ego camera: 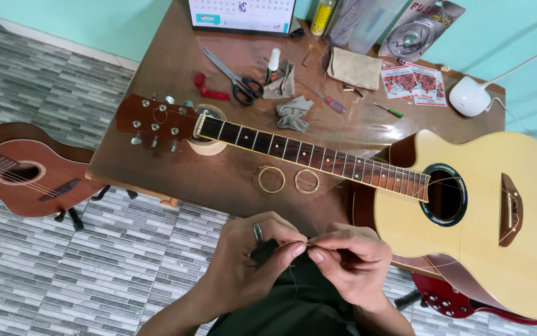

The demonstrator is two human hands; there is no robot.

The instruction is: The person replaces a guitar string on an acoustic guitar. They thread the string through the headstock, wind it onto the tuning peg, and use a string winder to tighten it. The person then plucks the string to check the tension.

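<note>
Carefully, I pinch the thin guitar string (306, 244) between my left hand (250, 258) and right hand (350, 261) above my lap, near the guitar (467, 211); loose fingers could drop it

Your brown wooden table (156, 158) is pretty loaded: the pale acoustic guitar (467, 211) lies across it, neck resting on a tape roll (209, 146), two coiled strings (288, 180) just in front. Behind you've got scissors (234, 78), a grey rag (293, 113), string packets (413, 82) and a white lamp base (469, 96).
</note>
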